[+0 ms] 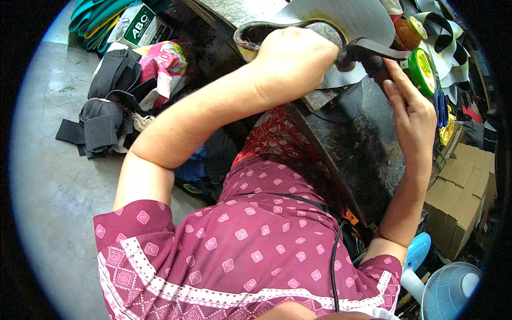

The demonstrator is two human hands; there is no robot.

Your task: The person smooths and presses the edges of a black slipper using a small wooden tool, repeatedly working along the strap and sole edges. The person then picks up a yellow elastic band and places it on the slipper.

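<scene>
My left hand is closed at the top of the bench, over a shoe-like piece with a dark padded rim and a pale yellowish side. Its fingertips are hidden behind the knuckles. A rounded grey part shows just beyond that hand, in front of a large grey sheet. To the right, my right hand grips a hammer by its dark handle, with the index finger stretched along it. The hammer's dark head is close beside my left fist; whether it touches anything cannot be made out.
A green-lidded jar, an orange jar and blue-handled scissors crowd the right side of the dark workbench. Cardboard boxes and a fan stand lower right. Bundled black cloth lies on the floor at left.
</scene>
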